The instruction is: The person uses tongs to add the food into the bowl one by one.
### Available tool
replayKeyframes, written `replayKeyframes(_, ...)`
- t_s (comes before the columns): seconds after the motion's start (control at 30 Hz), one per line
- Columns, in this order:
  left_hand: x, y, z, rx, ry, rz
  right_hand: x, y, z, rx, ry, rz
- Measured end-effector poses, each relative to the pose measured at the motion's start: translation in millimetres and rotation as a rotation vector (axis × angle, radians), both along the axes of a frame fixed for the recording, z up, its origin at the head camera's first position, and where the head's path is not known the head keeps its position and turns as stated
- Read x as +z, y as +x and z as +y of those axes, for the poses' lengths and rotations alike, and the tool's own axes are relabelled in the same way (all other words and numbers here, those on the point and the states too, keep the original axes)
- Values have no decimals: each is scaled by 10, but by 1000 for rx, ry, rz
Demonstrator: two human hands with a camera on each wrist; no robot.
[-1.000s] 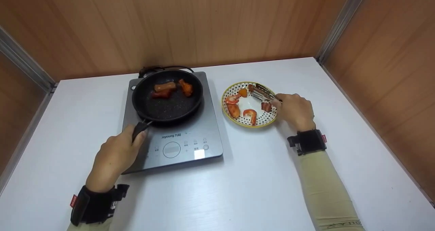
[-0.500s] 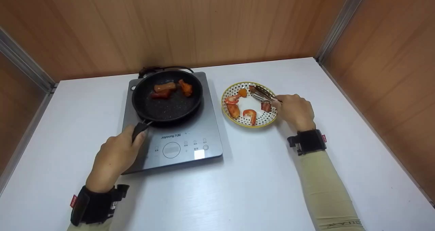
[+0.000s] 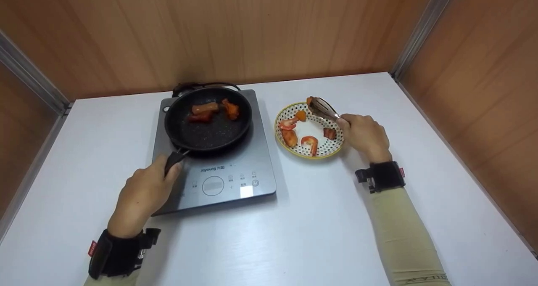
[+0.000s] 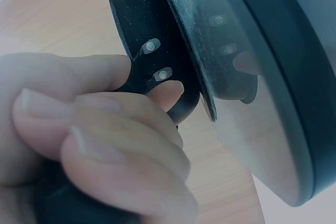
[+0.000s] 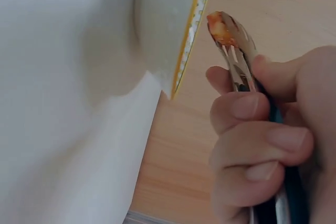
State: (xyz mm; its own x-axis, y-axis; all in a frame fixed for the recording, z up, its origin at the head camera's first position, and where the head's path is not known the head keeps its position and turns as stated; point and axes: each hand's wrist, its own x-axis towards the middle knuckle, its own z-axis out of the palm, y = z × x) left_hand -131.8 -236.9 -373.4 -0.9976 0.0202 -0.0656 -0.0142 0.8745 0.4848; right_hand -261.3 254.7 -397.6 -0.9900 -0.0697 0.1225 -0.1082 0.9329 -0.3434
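Observation:
My left hand [image 3: 145, 189] grips the black handle [image 3: 173, 160] of a frying pan [image 3: 204, 132]. In the pan lie a sausage piece [image 3: 205, 107], a dark red piece [image 3: 200, 117] and an orange-brown piece [image 3: 230, 109]. With my right hand [image 3: 365, 136] I hold metal tongs [image 3: 324, 109], raised over the far right rim of a dotted, yellow-rimmed plate [image 3: 312, 128]. The tongs' tips pinch a small orange-brown food piece [image 5: 221, 29]. On the plate are shrimp [image 3: 309, 143], a brown oblong piece [image 3: 289, 138], an orange chunk [image 3: 300, 115] and a dark red chunk [image 3: 330, 133].
The pan stands on a grey induction cooktop [image 3: 235, 168], whose black cord [image 3: 214, 83] runs along the back. Wooden panels [image 3: 269, 33] border the white table [image 3: 252, 244] at the back and sides.
My right hand has lifted the tongs with the food piece from the plate, and the tips now stand above its far rim. The left hand and pan stay in place.

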Motion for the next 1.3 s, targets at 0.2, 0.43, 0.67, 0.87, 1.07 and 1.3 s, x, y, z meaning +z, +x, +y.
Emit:
replayKeyframes(0.2, -2, -10, 7, 1, -7, -6, 58, 12, -96, 12, -56, 49)
replayKeyframes(0.43, -1, -20, 15, -1, -5, 2, 190, 85, -267, 41, -126, 83)
replayKeyframes(0.67, -1, -45, 44, 0, -6, -11, 313, 207, -632, 141, -147, 95)
replayKeyframes(0.87, 6, -38, 34, 1, -4, -15, 405, 221, -1074, 214, -97, 117)
replayKeyframes(1.07, 11, -18, 19, 2, 4, -14, 487, 189, -1508, 276, 9, 102)
replayKeyframes(1.3, 20, -40, 28, 8, -12, 1, 584, 84, -1880, 248, 161, 37)
